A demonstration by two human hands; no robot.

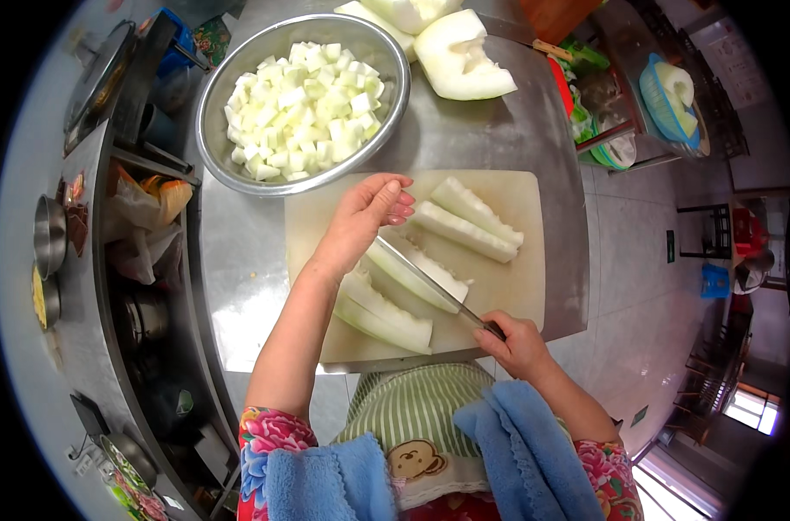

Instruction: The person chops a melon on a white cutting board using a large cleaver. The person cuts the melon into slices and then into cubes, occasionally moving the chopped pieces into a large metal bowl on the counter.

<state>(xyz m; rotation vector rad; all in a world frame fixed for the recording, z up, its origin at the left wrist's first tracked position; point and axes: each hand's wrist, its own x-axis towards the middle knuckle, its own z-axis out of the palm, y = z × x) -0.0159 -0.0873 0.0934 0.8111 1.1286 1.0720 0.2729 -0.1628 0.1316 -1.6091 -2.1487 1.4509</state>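
Note:
My right hand (515,342) grips the dark handle of a kitchen knife (431,280). Its blade lies along pale green-white melon strips, apparently winter melon (411,277), on a white cutting board (492,296). Curled fingers of my left hand (382,202) hover or rest near the far end of the blade; whether they touch a strip cannot be told. Two long strips (470,228) lie at the board's right, and another wedge (382,312) lies nearest my apron. Beyond the board's left part, a steel bowl (206,124) holds many pale melon cubes (304,111).
Large melon pieces (460,58) lie on the steel table (551,195) behind the board. Shelving with bags (141,228) stands at the left. At the right, a blue basket (655,98) holds cut melon on a rack; farther off are a blue stool (715,280) and chairs.

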